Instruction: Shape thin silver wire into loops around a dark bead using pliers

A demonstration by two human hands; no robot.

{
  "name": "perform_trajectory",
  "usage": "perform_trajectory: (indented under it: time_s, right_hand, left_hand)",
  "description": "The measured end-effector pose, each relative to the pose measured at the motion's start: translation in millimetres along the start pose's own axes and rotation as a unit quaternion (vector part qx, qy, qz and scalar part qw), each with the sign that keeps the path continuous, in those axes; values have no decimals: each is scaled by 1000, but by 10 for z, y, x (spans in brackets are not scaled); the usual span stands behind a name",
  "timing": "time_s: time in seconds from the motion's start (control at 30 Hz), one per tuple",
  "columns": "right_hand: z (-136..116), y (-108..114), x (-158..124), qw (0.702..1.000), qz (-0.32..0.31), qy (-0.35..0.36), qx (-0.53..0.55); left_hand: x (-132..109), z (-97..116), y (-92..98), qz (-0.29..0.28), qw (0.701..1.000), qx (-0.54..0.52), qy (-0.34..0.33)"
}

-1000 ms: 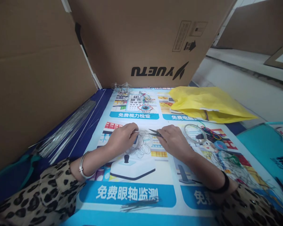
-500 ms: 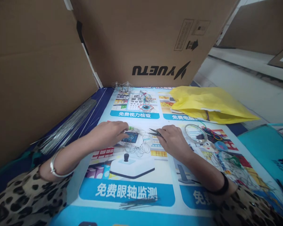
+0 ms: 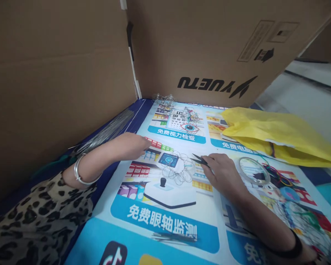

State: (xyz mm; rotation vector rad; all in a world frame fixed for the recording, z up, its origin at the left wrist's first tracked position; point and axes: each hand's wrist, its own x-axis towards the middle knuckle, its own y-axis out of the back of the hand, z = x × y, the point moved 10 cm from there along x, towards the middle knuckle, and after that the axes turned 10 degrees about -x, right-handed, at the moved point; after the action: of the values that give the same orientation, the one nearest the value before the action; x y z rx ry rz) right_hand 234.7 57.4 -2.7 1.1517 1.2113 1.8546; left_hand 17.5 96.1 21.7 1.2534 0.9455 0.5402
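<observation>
A flower-shaped loop of thin silver wire [image 3: 178, 170] lies on the printed blue poster [image 3: 165, 224]. My right hand [image 3: 223, 172] rests just right of it, closed on small black snips [image 3: 199, 159] whose tips point at the wire shape. My left hand [image 3: 132, 145] has come off the wire shape and lies to its left, near a bundle of straight silver wires [image 3: 105, 132]; its fingers are curled and nothing shows in them. A silver bangle sits on my left wrist.
Cardboard box walls [image 3: 60, 73] close in the left and the back. A yellow plastic bag [image 3: 276, 134] lies at the right, a roll of clear tape [image 3: 253, 173] and coloured wires [image 3: 278, 180] beside it. More wire shapes [image 3: 190, 116] lie further back. Cut wire bits [image 3: 176, 237] lie near me.
My left hand let go of the wire shape and drew away to the left towards the straight wires. The view swung left. My right hand kept the snips in place.
</observation>
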Motion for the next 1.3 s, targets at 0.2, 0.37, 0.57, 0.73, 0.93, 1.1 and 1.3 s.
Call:
perform_trajectory:
  time_s: [0.2, 0.37, 0.57, 0.73, 0.93, 1.1, 1.3]
  right_hand:
    - [-12, 30, 4, 1000, 5, 8, -2]
    - [-1, 1, 9, 1000, -8, 11, -9]
    - [-3, -2, 16, 1000, -5, 19, -14]
    - [-10, 7, 17, 1000, -7, 17, -19]
    - [2, 2, 15, 1000, -3, 14, -17]
    - [0, 4, 13, 1000, -4, 16, -16]
    - [-5, 7, 15, 1000, -9, 11, -12]
  left_hand:
    - [0, -291, 70, 26, 999, -8, 35]
    - [-44, -260, 20, -12, 999, -26, 43]
    - [-250, 152, -36, -61, 995, -66, -36]
    - [-309, 393, -167, -56, 994, -43, -86]
    - [-252, 462, -268, -57, 991, -48, -108]
    - [-235, 427, -243, -67, 986, -101, -113]
    - [-184, 295, -94, -10, 987, -130, -97]
